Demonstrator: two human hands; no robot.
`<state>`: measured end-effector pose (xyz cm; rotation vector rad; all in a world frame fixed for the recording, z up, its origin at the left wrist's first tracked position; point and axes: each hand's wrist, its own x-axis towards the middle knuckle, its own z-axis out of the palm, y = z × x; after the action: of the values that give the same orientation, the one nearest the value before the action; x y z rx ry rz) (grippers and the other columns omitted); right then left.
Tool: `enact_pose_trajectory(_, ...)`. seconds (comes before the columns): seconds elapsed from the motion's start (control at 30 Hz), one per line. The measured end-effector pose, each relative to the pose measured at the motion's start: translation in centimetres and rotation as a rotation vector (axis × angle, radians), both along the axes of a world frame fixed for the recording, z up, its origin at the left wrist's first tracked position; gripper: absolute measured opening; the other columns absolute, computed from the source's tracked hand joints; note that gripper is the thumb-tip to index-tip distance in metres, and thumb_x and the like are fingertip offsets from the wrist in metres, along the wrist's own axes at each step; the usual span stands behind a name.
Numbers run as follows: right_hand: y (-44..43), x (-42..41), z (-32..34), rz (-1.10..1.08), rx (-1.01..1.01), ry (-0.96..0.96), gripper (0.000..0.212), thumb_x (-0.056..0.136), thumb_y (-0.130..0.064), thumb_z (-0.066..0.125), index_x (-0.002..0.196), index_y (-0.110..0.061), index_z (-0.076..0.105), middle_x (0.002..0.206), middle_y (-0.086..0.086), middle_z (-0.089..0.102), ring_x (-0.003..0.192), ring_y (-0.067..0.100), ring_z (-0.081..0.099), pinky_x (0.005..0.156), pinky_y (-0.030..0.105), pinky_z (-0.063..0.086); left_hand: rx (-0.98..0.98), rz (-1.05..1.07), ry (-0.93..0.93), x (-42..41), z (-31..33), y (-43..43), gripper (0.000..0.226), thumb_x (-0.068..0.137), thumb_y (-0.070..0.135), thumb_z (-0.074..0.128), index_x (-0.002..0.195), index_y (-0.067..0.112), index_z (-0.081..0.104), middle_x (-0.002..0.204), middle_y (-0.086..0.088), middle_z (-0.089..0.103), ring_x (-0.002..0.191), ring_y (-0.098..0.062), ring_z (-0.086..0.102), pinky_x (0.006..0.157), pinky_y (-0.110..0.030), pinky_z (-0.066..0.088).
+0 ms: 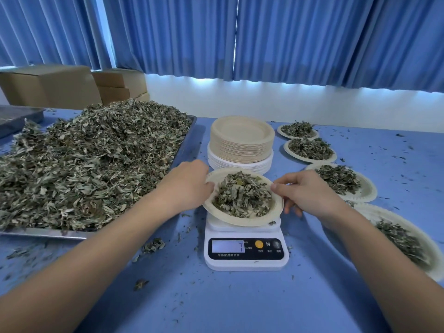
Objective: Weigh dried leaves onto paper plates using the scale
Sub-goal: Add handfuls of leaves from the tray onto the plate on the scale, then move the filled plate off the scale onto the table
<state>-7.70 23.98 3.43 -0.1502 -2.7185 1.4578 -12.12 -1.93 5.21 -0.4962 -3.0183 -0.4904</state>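
Note:
A white digital scale (pixel 245 251) stands on the blue table in front of me. Over its platform a paper plate (pixel 242 219) holds a heap of dried leaves (pixel 242 195) and sits tilted. My left hand (pixel 189 186) grips the plate's left rim. My right hand (pixel 305 191) pinches the right rim between thumb and fingers. A big metal tray (pixel 48 233) at the left is piled high with dried leaves (pixel 91 159). A stack of unused paper plates (pixel 241 140) stands just behind the scale.
Several filled plates, such as plate (pixel 365 193) and plate (pixel 310 150), line the right side of the table. Leaf crumbs litter the blue tabletop (pixel 216 299). Cardboard boxes (pixel 52 85) stand at the back left, in front of blue curtains.

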Motion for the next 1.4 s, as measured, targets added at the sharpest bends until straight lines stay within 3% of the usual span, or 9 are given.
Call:
enact_pose_trajectory(0.13,1.6,0.1,1.6,-0.037,-0.064,0.021,0.01,0.092,-0.013,0.075,0.087,-0.005,0.078,0.056,0.006,0.067,0.051,0.015,0.06,0.047,0.026,0.048,0.28,-0.001,-0.085,-0.7,1.8,1.4,0.017,0.095,0.018,0.062,0.082,0.009,0.067,0.059,-0.005,0.049,0.048,-0.02,0.039,0.049,-0.025,0.03)
enact_pose_trajectory(0.33,8.9,0.8,4.4,-0.186,-0.498,0.003,0.02,0.085,-0.011,0.079,0.099,0.003,0.076,0.077,0.013,0.07,0.054,0.014,0.062,0.048,0.02,0.054,0.925,0.073,-0.353,-0.9,2.7,8.1,0.003,0.094,0.004,0.065,0.095,0.002,0.064,0.058,-0.007,0.05,0.038,-0.01,0.043,0.037,-0.019,0.038)
enact_pose_trajectory(0.5,15.8,1.6,6.0,-0.209,-0.503,-0.129,0.04,0.069,-0.02,0.083,0.099,0.003,0.072,0.078,0.013,0.073,0.053,0.013,0.068,0.048,0.018,0.055,1.101,0.091,-0.413,-1.9,2.0,16.8,0.011,0.095,0.006,0.064,0.085,0.005,0.061,0.057,-0.007,0.047,0.032,-0.01,0.041,0.04,-0.021,0.046)
enact_pose_trajectory(0.7,22.4,-0.9,5.7,-0.451,-0.573,-0.096,0.013,0.088,-0.006,0.076,0.092,0.003,0.068,0.062,0.01,0.066,0.041,0.011,0.061,0.044,0.019,0.054,1.292,0.155,-0.5,-5.8,2.3,26.4,0.021,0.098,0.016,0.065,0.08,0.004,0.061,0.062,-0.01,0.062,0.039,-0.015,0.054,0.037,-0.021,0.045)
enact_pose_trajectory(0.8,25.4,-4.0,5.4,-0.537,-0.627,-0.064,0.008,0.093,-0.004,0.071,0.091,0.002,0.066,0.059,0.008,0.06,0.038,0.01,0.06,0.042,0.02,0.053,1.245,0.118,-0.4,-8.8,2.8,30.6,0.032,0.1,0.007,0.057,0.069,0.01,0.059,0.052,-0.004,0.064,0.036,-0.012,0.058,0.057,-0.04,0.063)
enact_pose_trajectory(0.93,29.0,-10.2,4.3,-0.62,-0.69,-0.028,0.011,0.1,-0.005,0.061,0.107,0.004,0.063,0.06,0.007,0.053,0.047,0.01,0.047,0.041,0.019,0.052,1.184,0.066,-0.319,-14.0,3.2,35.4,0.024,0.099,0.0,0.051,0.08,0.004,0.064,0.088,-0.012,0.069,0.075,-0.028,0.072,0.079,-0.045,0.062)
enact_pose_trajectory(1.2,34.2,-21.8,-0.3,-0.852,-0.645,0.058,0.015,0.095,0.005,0.063,0.11,0.006,0.061,0.075,0.014,0.057,0.03,0.015,0.052,0.032,0.02,0.043,0.575,-0.195,-0.222,-23.0,1.6,41.5,0.019,0.097,-0.002,0.039,0.094,0.008,0.054,0.085,-0.013,0.047,0.074,-0.023,0.04,0.065,-0.038,0.031)
enact_pose_trajectory(1.3,35.8,-24.5,-2.2,-0.908,-0.632,0.04,0.018,0.091,0.005,0.067,0.107,0.002,0.06,0.082,0.016,0.059,0.052,0.021,0.06,0.034,0.025,0.049,0.448,-0.249,-0.163,-24.8,0.2,42.6,0.018,0.102,0.004,0.04,0.1,0.012,0.055,0.089,-0.005,0.049,0.084,-0.028,0.056,0.069,-0.041,0.04)
enact_pose_trajectory(1.4,37.1,-26.7,-3.2,-0.941,-0.58,0.017,0.027,0.086,0.004,0.073,0.111,0.003,0.062,0.092,0.016,0.062,0.075,0.028,0.068,0.053,0.035,0.06,0.327,-0.323,-0.162,-26.2,-1.3,44.1,0.035,0.102,0.002,0.039,0.131,0.005,0.058,0.123,-0.013,0.057,0.09,-0.03,0.06,0.07,-0.038,0.045)
